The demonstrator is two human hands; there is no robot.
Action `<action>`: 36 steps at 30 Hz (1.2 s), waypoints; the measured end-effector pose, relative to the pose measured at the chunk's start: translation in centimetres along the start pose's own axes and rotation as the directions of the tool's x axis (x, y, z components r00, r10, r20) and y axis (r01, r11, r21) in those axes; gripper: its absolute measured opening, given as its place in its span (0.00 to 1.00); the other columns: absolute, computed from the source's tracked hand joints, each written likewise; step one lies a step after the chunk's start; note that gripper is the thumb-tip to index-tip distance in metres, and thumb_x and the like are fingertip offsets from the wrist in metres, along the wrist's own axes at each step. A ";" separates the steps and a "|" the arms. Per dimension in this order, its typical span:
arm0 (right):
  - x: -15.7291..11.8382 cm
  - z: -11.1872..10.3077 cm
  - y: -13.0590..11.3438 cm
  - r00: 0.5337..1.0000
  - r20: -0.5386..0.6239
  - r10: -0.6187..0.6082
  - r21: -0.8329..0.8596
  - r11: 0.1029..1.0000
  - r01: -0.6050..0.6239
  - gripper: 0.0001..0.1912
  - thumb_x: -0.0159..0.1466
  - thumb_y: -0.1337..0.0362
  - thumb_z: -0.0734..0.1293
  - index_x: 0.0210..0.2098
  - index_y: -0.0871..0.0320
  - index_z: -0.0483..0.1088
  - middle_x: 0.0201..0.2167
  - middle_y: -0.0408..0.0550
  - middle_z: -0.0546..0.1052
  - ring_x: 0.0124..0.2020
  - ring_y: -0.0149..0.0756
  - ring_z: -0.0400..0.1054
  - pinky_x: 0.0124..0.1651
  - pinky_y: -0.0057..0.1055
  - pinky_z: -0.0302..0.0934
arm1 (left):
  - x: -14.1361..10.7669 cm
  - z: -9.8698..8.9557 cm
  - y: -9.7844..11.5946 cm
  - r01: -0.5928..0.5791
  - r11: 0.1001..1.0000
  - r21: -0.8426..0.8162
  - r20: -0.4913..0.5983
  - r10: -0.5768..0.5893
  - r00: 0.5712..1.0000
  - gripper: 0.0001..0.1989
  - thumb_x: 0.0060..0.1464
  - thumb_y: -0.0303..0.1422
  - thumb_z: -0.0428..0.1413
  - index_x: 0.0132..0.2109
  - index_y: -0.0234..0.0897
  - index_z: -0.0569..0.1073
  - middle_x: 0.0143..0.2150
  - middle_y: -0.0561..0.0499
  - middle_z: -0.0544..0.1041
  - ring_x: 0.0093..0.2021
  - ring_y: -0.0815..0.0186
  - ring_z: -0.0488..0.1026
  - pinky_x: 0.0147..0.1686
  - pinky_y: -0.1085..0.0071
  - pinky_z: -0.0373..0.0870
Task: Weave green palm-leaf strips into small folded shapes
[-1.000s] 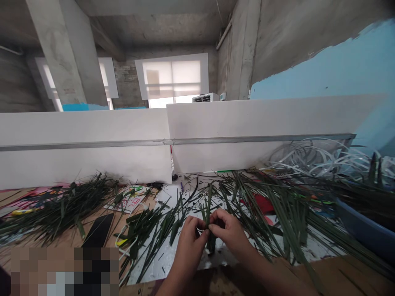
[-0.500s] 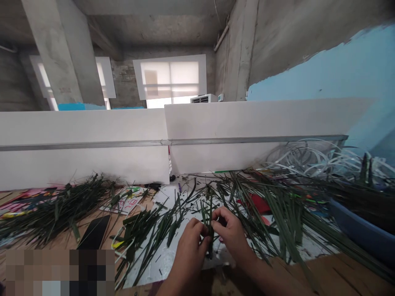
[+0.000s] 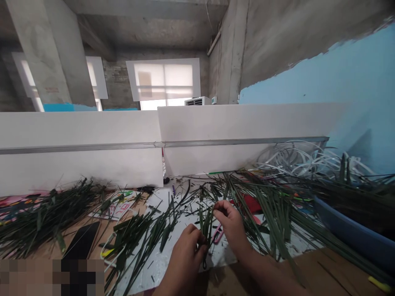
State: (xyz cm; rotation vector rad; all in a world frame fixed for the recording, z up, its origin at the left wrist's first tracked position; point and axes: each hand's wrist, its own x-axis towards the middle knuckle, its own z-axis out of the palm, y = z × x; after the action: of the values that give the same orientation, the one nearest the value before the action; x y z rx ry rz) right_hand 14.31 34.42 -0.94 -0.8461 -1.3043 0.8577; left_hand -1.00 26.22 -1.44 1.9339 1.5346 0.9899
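My left hand [image 3: 189,248] is closed around the lower part of a small bunch of narrow green leaf strips [image 3: 205,220], which stand up out of its grip. A thin dark end hangs below those fingers. My right hand [image 3: 232,226] is raised just to the right of the bunch, thumb and forefinger pinched together. Whatever is between its fingertips is too small to make out. A pink looped handle [image 3: 218,234] lies on the white sheet [image 3: 182,263] between my hands, partly hidden by the right one.
Long green leaves [image 3: 273,213] are heaped at right, beside a blue basin [image 3: 348,226]. Another leaf pile [image 3: 52,213] and a black phone [image 3: 82,240] lie at left. Cut leaf pieces [image 3: 132,230] are left of my hands. White straps [image 3: 299,158] coil before a white partition [image 3: 216,123].
My right hand has moved up and away from the leaf strips, uncovering more of the pink handle. My left hand keeps its grip. The whole view has shifted slightly.
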 end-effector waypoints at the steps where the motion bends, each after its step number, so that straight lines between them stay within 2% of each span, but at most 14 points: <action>1: 0.2 -0.1 0.1 1.000 -0.005 0.003 0.005 1.000 -0.003 0.07 0.54 0.60 0.68 0.28 0.56 0.70 0.26 0.42 0.70 0.30 0.38 0.62 0.35 0.32 0.57 | 0.0 0.0 0.0 -0.002 1.000 0.001 0.004 0.002 1.000 0.03 0.53 0.27 0.51 0.33 0.41 0.67 0.42 0.46 0.72 0.44 0.58 0.69 0.44 0.66 0.62; 14: 1.5 -1.0 -0.6 0.992 -0.110 0.067 0.063 0.996 -0.061 0.10 0.52 0.58 0.70 0.29 0.56 0.69 0.24 0.40 0.68 0.27 0.35 0.60 0.32 0.31 0.55 | 0.0 -0.4 -0.2 -0.010 1.000 0.024 0.057 0.008 0.998 0.05 0.48 0.24 0.52 0.31 0.40 0.68 0.40 0.47 0.72 0.41 0.58 0.69 0.42 0.66 0.61; 17: 2.1 -1.7 -1.1 0.987 -0.135 0.086 0.078 0.994 -0.076 0.11 0.54 0.56 0.70 0.30 0.55 0.69 0.23 0.38 0.66 0.24 0.33 0.57 0.28 0.30 0.52 | 0.4 -0.1 -1.0 0.043 0.995 -0.091 0.058 -0.037 0.998 0.05 0.45 0.25 0.53 0.28 0.40 0.66 0.37 0.49 0.70 0.39 0.59 0.68 0.40 0.67 0.61; 19: 2.2 -1.7 -1.3 0.985 -0.143 0.092 0.089 0.993 -0.080 0.13 0.54 0.54 0.70 0.33 0.55 0.69 0.23 0.38 0.66 0.23 0.33 0.56 0.27 0.29 0.51 | 0.9 -0.1 -1.6 0.094 0.973 -0.211 0.012 -0.093 0.996 0.03 0.45 0.28 0.54 0.27 0.40 0.66 0.34 0.50 0.69 0.36 0.60 0.67 0.39 0.67 0.62; 21: 1.9 -1.3 -1.3 0.990 -0.093 0.107 0.102 0.990 -0.097 0.16 0.55 0.52 0.71 0.35 0.56 0.71 0.25 0.39 0.68 0.23 0.32 0.56 0.26 0.28 0.52 | 1.3 -0.3 -2.2 0.116 0.947 -0.298 -0.057 -0.139 0.989 0.05 0.46 0.31 0.55 0.27 0.40 0.65 0.31 0.52 0.66 0.34 0.61 0.66 0.37 0.67 0.62; 23: 1.1 -0.5 -1.2 0.984 0.065 0.169 0.090 0.981 -0.174 0.18 0.55 0.49 0.71 0.35 0.57 0.72 0.26 0.41 0.70 0.22 0.31 0.56 0.24 0.27 0.52 | 1.6 -0.5 -2.5 0.112 0.932 -0.343 -0.117 -0.161 0.980 0.07 0.46 0.35 0.56 0.26 0.40 0.65 0.29 0.54 0.65 0.33 0.62 0.65 0.36 0.68 0.61; 26: -0.2 0.7 -0.9 0.896 0.341 0.285 0.003 0.953 -0.304 0.18 0.53 0.49 0.72 0.33 0.57 0.73 0.27 0.42 0.72 0.21 0.30 0.56 0.21 0.25 0.48 | 1.8 -0.8 -2.7 0.083 0.925 -0.371 -0.172 -0.156 0.973 0.09 0.46 0.37 0.57 0.26 0.39 0.67 0.28 0.53 0.66 0.33 0.62 0.64 0.35 0.67 0.61; 28: -0.9 1.2 -0.7 0.858 0.432 0.277 -0.022 0.955 -0.297 0.15 0.50 0.53 0.73 0.32 0.57 0.74 0.27 0.42 0.72 0.23 0.31 0.59 0.22 0.25 0.49 | 1.7 -0.8 -2.5 0.061 0.920 -0.387 -0.185 -0.142 0.972 0.10 0.46 0.39 0.58 0.27 0.39 0.68 0.29 0.52 0.67 0.33 0.62 0.65 0.35 0.67 0.61; 32: -1.4 1.3 -0.8 0.850 0.459 0.261 -0.023 0.959 -0.282 0.11 0.50 0.57 0.72 0.24 0.57 0.70 0.20 0.39 0.67 0.23 0.31 0.58 0.24 0.25 0.49 | 1.7 -0.6 -2.3 0.060 0.911 -0.409 -0.173 -0.142 0.975 0.11 0.46 0.40 0.58 0.27 0.38 0.69 0.29 0.52 0.68 0.33 0.62 0.65 0.34 0.68 0.61; 36: -1.4 1.3 -0.9 0.851 0.418 0.318 -0.019 0.939 -0.342 0.13 0.50 0.55 0.72 0.24 0.56 0.69 0.20 0.39 0.66 0.22 0.31 0.57 0.24 0.26 0.47 | 1.8 -0.6 -2.6 0.082 0.888 -0.453 -0.157 -0.169 0.973 0.13 0.46 0.43 0.58 0.27 0.38 0.69 0.28 0.53 0.67 0.33 0.62 0.63 0.35 0.68 0.60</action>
State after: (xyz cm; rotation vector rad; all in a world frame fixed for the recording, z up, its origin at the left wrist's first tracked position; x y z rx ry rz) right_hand 12.97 32.78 -0.66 -0.8869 -1.5156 1.4043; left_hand -2.82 28.54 -2.56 1.4352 1.3610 1.3649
